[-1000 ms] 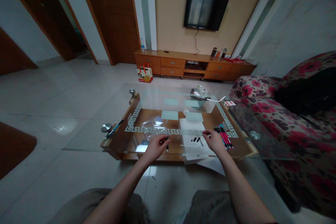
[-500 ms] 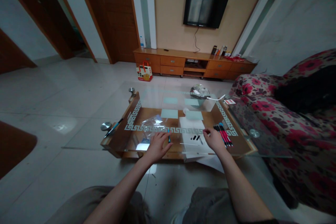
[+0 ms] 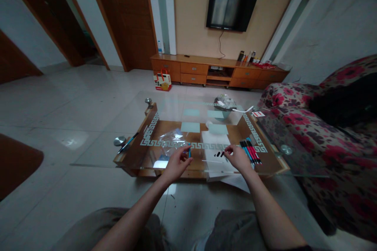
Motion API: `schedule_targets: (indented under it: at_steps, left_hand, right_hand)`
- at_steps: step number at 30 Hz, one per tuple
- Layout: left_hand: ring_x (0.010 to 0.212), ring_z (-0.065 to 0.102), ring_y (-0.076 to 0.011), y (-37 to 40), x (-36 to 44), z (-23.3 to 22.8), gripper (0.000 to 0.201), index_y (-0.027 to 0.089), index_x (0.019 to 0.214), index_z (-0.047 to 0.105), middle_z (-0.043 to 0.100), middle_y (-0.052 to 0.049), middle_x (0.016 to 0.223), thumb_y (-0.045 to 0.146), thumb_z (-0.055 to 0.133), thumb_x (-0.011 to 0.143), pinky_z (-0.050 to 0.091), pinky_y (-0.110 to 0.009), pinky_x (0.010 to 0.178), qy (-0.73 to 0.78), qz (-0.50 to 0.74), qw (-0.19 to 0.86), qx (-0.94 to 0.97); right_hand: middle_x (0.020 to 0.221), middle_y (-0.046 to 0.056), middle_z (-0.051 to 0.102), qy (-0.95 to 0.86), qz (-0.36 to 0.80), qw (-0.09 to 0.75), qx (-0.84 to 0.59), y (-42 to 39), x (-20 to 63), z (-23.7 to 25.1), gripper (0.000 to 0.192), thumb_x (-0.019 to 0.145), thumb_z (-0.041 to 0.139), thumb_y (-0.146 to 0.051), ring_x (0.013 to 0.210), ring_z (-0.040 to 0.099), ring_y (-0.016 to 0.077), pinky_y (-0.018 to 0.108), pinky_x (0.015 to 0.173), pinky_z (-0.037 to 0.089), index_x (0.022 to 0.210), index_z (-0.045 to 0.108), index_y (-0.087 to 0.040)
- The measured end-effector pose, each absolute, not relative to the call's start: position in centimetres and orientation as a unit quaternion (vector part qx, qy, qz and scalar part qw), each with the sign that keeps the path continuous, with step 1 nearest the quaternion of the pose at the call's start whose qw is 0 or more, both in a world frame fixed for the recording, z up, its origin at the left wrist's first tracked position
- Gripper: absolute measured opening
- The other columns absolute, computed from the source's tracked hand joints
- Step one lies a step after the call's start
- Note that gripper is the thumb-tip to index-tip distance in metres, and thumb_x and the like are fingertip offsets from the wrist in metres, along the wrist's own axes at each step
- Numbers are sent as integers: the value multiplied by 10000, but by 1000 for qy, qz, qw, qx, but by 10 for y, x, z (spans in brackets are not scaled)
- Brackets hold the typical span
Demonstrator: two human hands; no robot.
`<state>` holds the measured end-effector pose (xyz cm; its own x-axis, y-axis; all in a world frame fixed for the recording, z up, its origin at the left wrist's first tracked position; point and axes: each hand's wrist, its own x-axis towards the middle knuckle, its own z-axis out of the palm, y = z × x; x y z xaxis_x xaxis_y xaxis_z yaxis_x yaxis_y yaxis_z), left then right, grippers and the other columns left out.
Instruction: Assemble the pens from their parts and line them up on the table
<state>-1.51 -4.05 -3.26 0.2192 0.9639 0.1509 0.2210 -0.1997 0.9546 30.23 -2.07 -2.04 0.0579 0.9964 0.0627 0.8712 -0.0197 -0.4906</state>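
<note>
A glass worktop [image 3: 97,153] carries everything, its near edge hard to trace against the floor. A white sheet [image 3: 216,147] lies near the front edge, its lower part running under the right hand [image 3: 237,158]. That grip pinches a small black piece [image 3: 223,153], too small to identify. The left hand [image 3: 176,162] is clenched on a blue pen [image 3: 189,151], mostly hidden. A row of pens [image 3: 249,151] lies just right of the sheet.

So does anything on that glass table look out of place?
One blue pen lies alone at the glass table's left edge, far from the bundle of red and black pens. A white paper sheet overhangs the front.
</note>
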Motion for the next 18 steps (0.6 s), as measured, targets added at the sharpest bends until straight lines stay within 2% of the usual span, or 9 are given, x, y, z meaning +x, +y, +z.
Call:
schedule_targets:
  at_steps: [3, 6, 11, 15, 18]
  left_hand:
    - [776, 626, -142, -42, -12, -34, 493, 204, 1270, 560, 625, -83, 1116, 298, 663, 797, 541, -305, 747, 456, 456, 509, 570]
    - [779, 623, -122, -46, -11, -35, 502, 215, 1259, 545, 605, -74, 1123, 286, 678, 780, 546, -291, 754, 451, 468, 531, 543]
    - [692, 607, -73, -53, -11, -40, 681, 239, 1349, 436, 602, -52, 1085, 245, 732, 736, 546, -261, 718, 437, 485, 563, 507]
    - [762, 644, -117, -54, -10, -40, 606, 152, 1281, 523, 656, -71, 996, 252, 757, 732, 548, -274, 739, 415, 471, 613, 478]
    - [844, 667, -166, -54, -11, -37, 523, 131, 1192, 597, 682, -92, 1002, 273, 778, 723, 558, -306, 767, 414, 456, 634, 468]
  right_hand:
    - [769, 51, 716, -666, 156, 204, -700, -20, 303, -23, 109, 767, 660, -261, 741, 663, 189, 257, 687, 442, 824, 717, -187]
    - [767, 54, 717, -665, 154, 205, -702, -20, 303, -24, 99, 756, 665, -245, 752, 665, 193, 262, 697, 444, 823, 714, -190]
    - [739, 48, 705, -670, 138, 211, -698, -20, 301, -24, 60, 737, 651, -227, 703, 646, 179, 253, 670, 433, 767, 684, -186]
    - [682, 30, 678, -652, 105, 239, -712, -18, 300, -18, 42, 709, 612, -201, 643, 619, 166, 242, 611, 405, 698, 650, -186]
    - [686, 29, 673, -621, 89, 278, -727, -17, 305, -15, 67, 722, 584, -205, 629, 615, 161, 239, 594, 406, 731, 646, -182]
